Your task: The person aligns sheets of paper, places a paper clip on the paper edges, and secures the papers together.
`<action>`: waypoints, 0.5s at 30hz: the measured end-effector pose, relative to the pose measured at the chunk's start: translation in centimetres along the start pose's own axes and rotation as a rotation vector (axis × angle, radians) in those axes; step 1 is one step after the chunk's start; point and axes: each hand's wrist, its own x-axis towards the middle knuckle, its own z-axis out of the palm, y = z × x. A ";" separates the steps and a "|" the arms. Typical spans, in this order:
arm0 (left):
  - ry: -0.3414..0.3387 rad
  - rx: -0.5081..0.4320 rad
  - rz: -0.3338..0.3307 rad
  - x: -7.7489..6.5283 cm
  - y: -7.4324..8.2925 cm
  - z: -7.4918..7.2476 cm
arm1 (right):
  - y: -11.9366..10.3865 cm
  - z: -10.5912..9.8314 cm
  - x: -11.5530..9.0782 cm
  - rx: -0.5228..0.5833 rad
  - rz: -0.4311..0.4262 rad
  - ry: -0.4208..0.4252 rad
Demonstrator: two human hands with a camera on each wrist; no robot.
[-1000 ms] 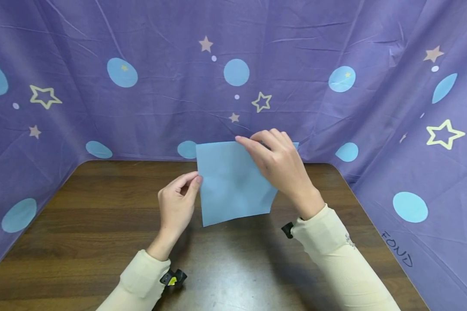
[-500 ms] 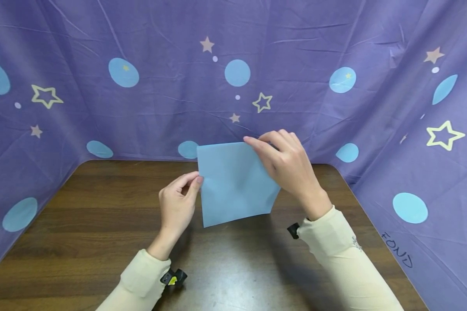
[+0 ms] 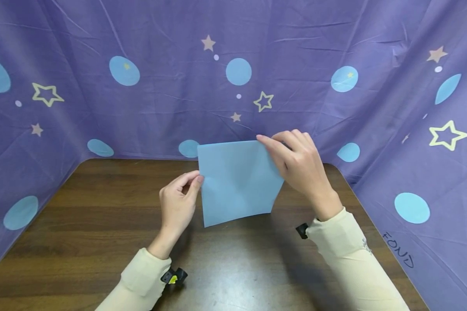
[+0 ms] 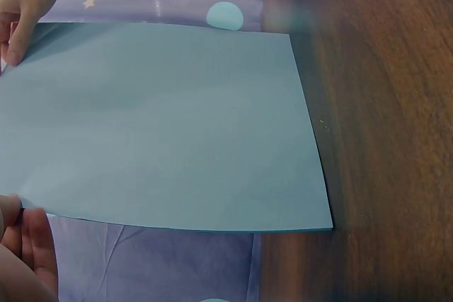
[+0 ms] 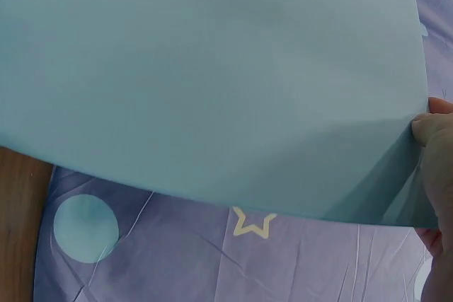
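A light blue sheet of paper (image 3: 237, 181) is held upright above the table, its lower edge bowed slightly. My left hand (image 3: 179, 198) pinches its left edge between thumb and fingers, partway up the side. At the top edge, toward the right corner, my right hand (image 3: 299, 164) pinches the sheet and covers that corner in the head view. The right wrist view shows the thumb (image 5: 432, 132) on the near face of the paper, with a shaded bend beside it. In the left wrist view the sheet (image 4: 163, 125) spans between both hands and looks flat and unmarked.
A brown wood-grain table (image 3: 109, 224) lies beneath the hands. Purple cloth (image 3: 171, 77) printed with stars and blue dots hangs behind and along both sides. Both wrists wear a small black camera, such as the left camera (image 3: 174, 276).
My right hand has slid rightward along the top edge of the paper, toward its right corner. The left hand keeps its pinch on the left edge and has barely moved.
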 end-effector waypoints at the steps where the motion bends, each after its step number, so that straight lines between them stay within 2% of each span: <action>1: 0.002 -0.003 0.000 0.0 0.0 0.0 | 0.1 -0.1 -0.1 -0.003 0.003 0.002; 15: 0.007 0.002 0.002 0.0 -0.2 0.1 | 1.1 -0.8 -1.1 0.011 0.032 0.022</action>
